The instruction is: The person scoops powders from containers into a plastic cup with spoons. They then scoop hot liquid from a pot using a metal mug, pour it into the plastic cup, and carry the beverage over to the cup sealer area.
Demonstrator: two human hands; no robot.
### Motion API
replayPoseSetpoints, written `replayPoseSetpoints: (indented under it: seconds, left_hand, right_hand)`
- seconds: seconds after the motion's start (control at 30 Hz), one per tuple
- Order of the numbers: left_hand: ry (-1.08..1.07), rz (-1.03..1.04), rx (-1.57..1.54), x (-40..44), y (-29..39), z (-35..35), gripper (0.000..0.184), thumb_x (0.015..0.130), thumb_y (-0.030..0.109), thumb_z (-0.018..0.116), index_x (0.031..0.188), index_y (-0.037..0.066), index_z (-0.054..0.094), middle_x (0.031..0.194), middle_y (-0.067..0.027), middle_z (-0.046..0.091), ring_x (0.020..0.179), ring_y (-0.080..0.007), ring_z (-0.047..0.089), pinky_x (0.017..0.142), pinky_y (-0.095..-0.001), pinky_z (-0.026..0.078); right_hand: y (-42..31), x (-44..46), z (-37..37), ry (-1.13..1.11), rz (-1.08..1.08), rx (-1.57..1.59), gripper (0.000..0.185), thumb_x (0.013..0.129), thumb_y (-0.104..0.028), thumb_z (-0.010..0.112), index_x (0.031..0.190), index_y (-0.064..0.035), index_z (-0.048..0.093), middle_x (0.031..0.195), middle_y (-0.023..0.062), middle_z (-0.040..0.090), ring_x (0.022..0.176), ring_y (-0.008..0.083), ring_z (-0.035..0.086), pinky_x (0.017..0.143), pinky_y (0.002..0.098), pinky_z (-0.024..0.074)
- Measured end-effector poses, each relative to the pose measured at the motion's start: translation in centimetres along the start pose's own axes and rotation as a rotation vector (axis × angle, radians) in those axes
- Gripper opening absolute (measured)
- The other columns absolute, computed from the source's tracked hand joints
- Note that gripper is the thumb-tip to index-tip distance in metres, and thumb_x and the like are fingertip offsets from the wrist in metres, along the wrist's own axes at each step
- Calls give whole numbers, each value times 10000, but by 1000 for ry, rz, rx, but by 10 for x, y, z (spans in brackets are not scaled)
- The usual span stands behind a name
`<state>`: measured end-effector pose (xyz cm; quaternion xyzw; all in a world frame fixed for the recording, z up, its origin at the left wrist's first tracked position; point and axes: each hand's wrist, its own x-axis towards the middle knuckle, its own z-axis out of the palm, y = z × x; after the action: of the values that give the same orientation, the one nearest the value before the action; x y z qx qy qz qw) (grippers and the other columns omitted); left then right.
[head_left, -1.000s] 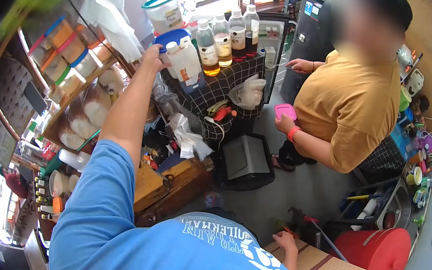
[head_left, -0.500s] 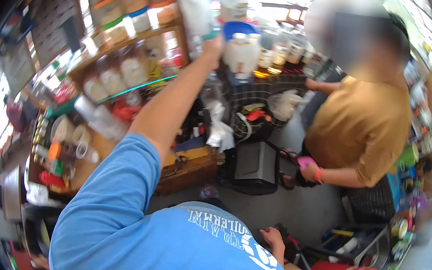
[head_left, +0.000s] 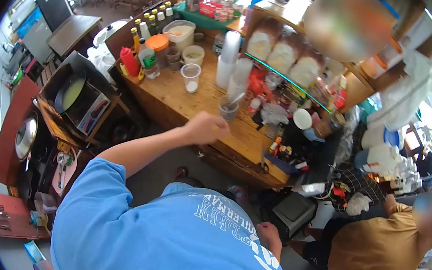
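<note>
My left hand (head_left: 205,129) hovers over the front edge of the wooden counter (head_left: 167,96), its fingers bent and smeared by motion. I see nothing sticking out of it. Just beyond it stands a greyish cup (head_left: 228,109) with a spoon (head_left: 237,101) leaning in it; I cannot tell if the hand touches the cup. Behind that cup rise stacks of clear plastic cups (head_left: 229,55). A clear cup (head_left: 191,79) with something white in its bottom stands to the left. My right hand (head_left: 271,233) hangs low beside my blue shirt, fingers curled in, nothing visible in it.
An orange-lidded tub (head_left: 157,43), a red squeeze bottle (head_left: 128,61) and several dark bottles crowd the counter's left. A pan (head_left: 72,94) sits on a stove farther left. At right, a person in a mustard shirt (head_left: 393,254) holds something pink. A grey-black bin (head_left: 292,214) stands on the floor.
The view has swung left, bringing the counter to the middle. My left hand has left the containers by the window and come back over the counter edge. My right hand stays low.
</note>
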<state>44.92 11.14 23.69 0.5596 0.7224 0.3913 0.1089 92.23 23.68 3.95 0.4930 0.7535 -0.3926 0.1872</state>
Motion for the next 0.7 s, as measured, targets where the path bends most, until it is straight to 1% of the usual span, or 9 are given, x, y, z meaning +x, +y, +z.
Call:
replayPoseSetpoints:
  seconds: [0.03, 0.1, 0.17, 0.2, 0.27, 0.37, 0.5, 0.63, 0.7]
  left_hand:
    - [88, -193, 8, 3, -37, -17, 162, 841, 179, 708, 874, 22, 728, 859, -137, 721, 823, -317, 711, 804, -382, 567]
    - [206, -265, 254, 15, -129, -45, 304, 816, 251, 738, 1021, 28, 721, 1028, -155, 725, 935, -312, 702, 852, -396, 551]
    - [214, -330, 401, 42, -164, -78, 575, 781, 317, 770, 1268, 53, 613, 1253, -172, 648, 1108, -309, 651, 932, -437, 522]
    - [193, -327, 391, 56, -184, -86, 575, 781, 317, 770, 1268, 53, 613, 1253, -172, 648, 1108, -309, 651, 932, -437, 522]
    - [237, -384, 787, 83, -223, -83, 800, 745, 378, 792, 1421, 108, 459, 1351, -167, 567, 1195, -343, 591, 989, -479, 490]
    - [29, -355, 742, 111, -273, -81, 845, 728, 405, 793, 1445, 154, 425, 1340, -171, 557, 1182, -376, 590, 978, -504, 500]
    - [-178, -388, 644, 125, -272, -87, 774, 730, 417, 753, 1422, 227, 464, 1233, -182, 630, 1119, -366, 626, 917, -488, 533]
    - [-287, 20, 658, 82, -170, -91, 695, 694, 247, 791, 1328, 150, 523, 1202, -149, 581, 1104, -359, 603, 883, -485, 527]
    - [-398, 219, 485, 60, -106, -80, 675, 677, 248, 790, 1294, 113, 553, 1214, -168, 588, 1110, -368, 601, 889, -477, 524]
  right_hand:
    - [-20, 6, -2, -12, -21, -35, 428, 845, -412, 676, 1059, -46, 734, 1067, 193, 711, 1048, 352, 666, 922, 412, 514]
    - [-45, 30, 10, -56, -26, -52, 440, 847, -410, 678, 1082, -40, 716, 1061, 191, 711, 1047, 349, 667, 918, 411, 515]
    - [-93, 45, 15, -36, -94, -105, 423, 846, -392, 694, 1088, -45, 716, 1049, 178, 721, 991, 337, 688, 868, 395, 540]
    - [-115, 51, 20, -41, -73, -96, 423, 846, -392, 694, 1088, -45, 716, 1049, 178, 721, 991, 337, 688, 868, 395, 540]
    - [-160, 60, 35, -68, -196, -114, 471, 861, -423, 666, 1129, -36, 682, 1105, 195, 698, 1063, 360, 657, 909, 427, 516]
    - [-240, 60, 51, -99, -268, -101, 462, 875, -393, 673, 1159, -27, 667, 1132, 192, 694, 1054, 357, 661, 891, 414, 527]
    - [-310, 54, 64, -37, -401, 66, 449, 902, -343, 656, 1213, -20, 632, 1176, 205, 670, 1111, 361, 633, 935, 421, 509]
    - [-340, 36, 54, 109, -471, 231, 470, 889, -307, 683, 1256, -24, 604, 1200, 196, 658, 1118, 348, 628, 983, 414, 488]
    - [-342, 24, 49, 278, -606, 400, 536, 842, -283, 742, 1286, -32, 577, 1258, 178, 631, 1132, 329, 622, 1002, 420, 476]
